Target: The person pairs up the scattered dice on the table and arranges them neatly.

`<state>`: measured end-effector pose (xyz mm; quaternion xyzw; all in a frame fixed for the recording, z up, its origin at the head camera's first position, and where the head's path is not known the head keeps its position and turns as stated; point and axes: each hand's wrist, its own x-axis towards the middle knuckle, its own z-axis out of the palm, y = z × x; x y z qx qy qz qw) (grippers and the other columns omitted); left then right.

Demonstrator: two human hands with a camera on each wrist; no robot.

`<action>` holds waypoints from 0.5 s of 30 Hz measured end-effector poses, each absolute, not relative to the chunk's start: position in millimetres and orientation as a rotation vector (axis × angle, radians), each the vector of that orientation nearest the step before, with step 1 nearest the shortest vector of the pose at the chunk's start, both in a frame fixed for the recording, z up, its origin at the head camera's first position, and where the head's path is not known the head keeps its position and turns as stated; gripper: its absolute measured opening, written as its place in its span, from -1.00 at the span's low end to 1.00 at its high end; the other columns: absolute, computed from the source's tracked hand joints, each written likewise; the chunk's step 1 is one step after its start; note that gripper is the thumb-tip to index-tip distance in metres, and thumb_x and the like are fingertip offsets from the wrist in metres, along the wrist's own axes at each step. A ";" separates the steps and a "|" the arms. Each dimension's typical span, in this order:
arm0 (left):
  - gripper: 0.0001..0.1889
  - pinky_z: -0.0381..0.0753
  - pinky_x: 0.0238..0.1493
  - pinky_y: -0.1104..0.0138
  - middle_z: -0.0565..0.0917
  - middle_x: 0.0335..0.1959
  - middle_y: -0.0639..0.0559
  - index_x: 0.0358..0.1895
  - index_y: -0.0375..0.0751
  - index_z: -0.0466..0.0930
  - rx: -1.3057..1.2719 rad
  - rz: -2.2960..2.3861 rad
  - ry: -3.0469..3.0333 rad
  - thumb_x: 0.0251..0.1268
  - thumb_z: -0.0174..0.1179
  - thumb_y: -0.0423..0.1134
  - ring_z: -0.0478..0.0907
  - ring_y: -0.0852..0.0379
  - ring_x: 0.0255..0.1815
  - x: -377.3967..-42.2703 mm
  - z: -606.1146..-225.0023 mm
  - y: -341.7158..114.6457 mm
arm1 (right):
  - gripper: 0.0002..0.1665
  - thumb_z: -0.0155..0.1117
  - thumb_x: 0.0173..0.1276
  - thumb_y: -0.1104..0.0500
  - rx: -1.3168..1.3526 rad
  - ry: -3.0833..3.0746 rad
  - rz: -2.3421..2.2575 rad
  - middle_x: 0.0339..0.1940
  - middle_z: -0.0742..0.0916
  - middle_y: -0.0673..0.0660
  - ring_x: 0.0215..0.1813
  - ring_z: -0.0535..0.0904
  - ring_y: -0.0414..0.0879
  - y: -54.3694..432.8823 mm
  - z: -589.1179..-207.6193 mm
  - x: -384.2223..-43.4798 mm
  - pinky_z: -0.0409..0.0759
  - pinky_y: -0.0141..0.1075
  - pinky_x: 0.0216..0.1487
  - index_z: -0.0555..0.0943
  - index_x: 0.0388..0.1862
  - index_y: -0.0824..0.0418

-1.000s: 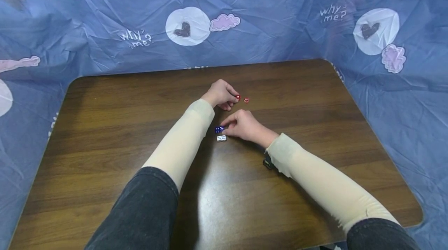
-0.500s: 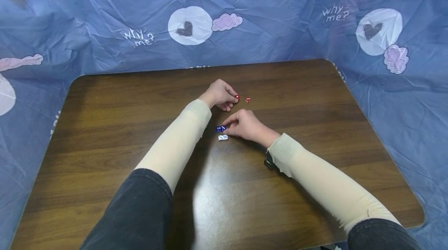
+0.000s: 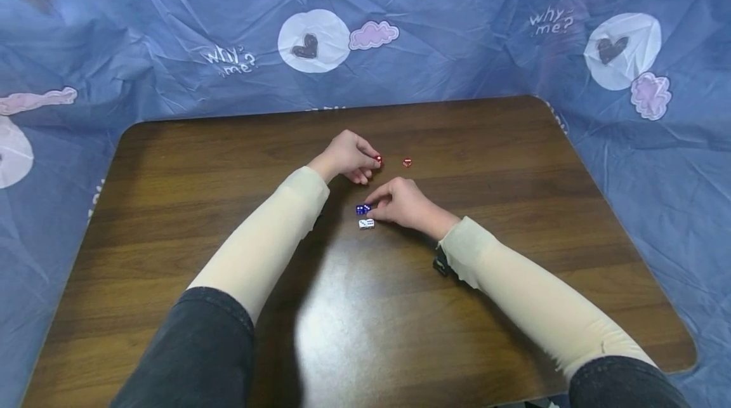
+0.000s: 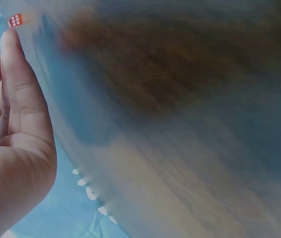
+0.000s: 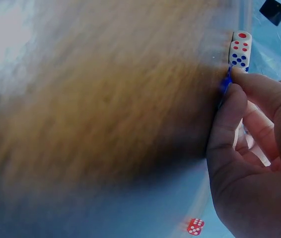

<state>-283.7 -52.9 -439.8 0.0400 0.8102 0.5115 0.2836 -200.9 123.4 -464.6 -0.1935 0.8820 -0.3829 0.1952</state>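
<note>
My left hand [image 3: 349, 157] pinches a small red die [image 3: 379, 159] toward the far middle of the wooden table. In the left wrist view, a red die [image 4: 15, 20] shows several white pips just beyond the fingertips. A second red die [image 3: 407, 162] sits apart to the right. Nearer to me, my right hand [image 3: 402, 206] pinches the right one of two blue dice [image 3: 362, 209] that lie side by side. Just in front of them, two white dice [image 3: 366, 224] form a touching pair. The right wrist view shows the blue die [image 5: 225, 84] mostly covered by thumb and finger.
The brown table [image 3: 491, 306] has rounded corners. A blue printed cloth [image 3: 434, 27] hangs behind it and around its sides. A dark wrist strap piece [image 3: 440, 263] shows under the right sleeve cuff.
My left hand has drawn the red die to the left, widening the gap to the other red die. The right hand keeps its place at the blue dice.
</note>
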 end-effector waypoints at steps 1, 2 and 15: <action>-0.85 0.77 -0.48 0.24 0.72 -0.47 -0.27 -0.07 -0.31 0.74 0.104 1.373 2.166 0.36 0.36 -0.38 0.66 0.07 -0.64 -281.7 -439.2 -54.8 | -0.74 0.55 0.28 0.20 -0.539 2.470 -1.073 -0.55 0.73 -0.03 -0.54 0.58 -0.17 123.4 -464.7 -200.9 0.50 -0.37 -0.53 0.80 -0.06 0.18; -0.84 0.77 -0.48 0.24 0.72 -0.48 -0.26 -0.05 -0.32 0.74 0.099 1.377 2.159 0.36 0.36 -0.38 0.66 0.07 -0.64 -280.5 -439.4 -56.8 | -0.74 0.55 0.28 0.19 -0.535 2.467 -1.073 -0.54 0.74 -0.03 -0.54 0.58 -0.16 123.3 -464.7 -200.7 0.50 -0.37 -0.53 0.80 -0.05 0.17; -0.85 0.75 -0.54 0.24 0.71 -0.48 -0.31 -0.07 -0.33 0.73 0.066 1.421 2.163 0.34 0.36 -0.41 0.67 0.05 -0.66 -255.4 -437.5 -78.7 | -0.76 0.56 0.27 0.19 -0.519 2.463 -1.087 -0.54 0.74 -0.03 -0.53 0.56 -0.18 120.9 -467.7 -201.6 0.47 -0.39 -0.55 0.81 -0.08 0.16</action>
